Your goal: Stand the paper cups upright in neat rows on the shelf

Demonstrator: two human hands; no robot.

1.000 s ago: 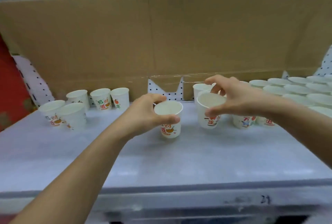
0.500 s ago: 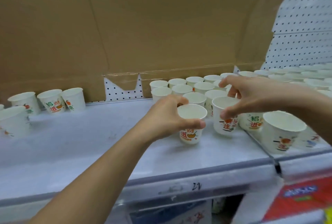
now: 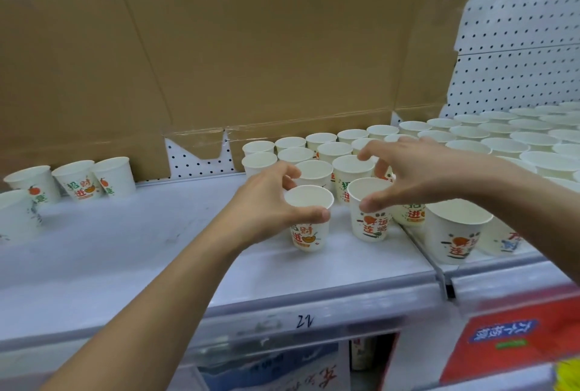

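2 hands in shot, each at 1 paper cup. The left hand (image 3: 270, 205) has the first cup (image 3: 309, 233) clamped, thumb across the front just under the rim and fingers curled round the back. That cup is upright, mouth up, and its bottom looks to be down on the grey shelf (image 3: 125, 249), out in front of the pack.

The second cup (image 3: 372, 227) is just beside it on the right with a small gap between them, also upright on the shelf. The right hand (image 3: 417, 174) has its thumb on that cup's front wall near the rim. Its fingers arch over the far side, with the index finger lifted clear. Can't tell if the back fingers actually touch, so can't say whether it's a real grip.

Right behind those 2 is the packed block of cups (image 3: 314, 168), all upright with rims close together. I make it 11 before the right hand gets in the way. It carries on across the next shelf section in rows I can't count, since the arm hides some and the far ones blur. 1 printed cup (image 3: 458, 233) stands at the front of that section.

Well off to the left are 4 more: a line of 3 cups (image 3: 77, 182) by the cardboard sheet (image 3: 251, 61), and 1 blurred cup (image 3: 17, 215) at the frame edge. There's pegboard (image 3: 518, 45) at the back right.
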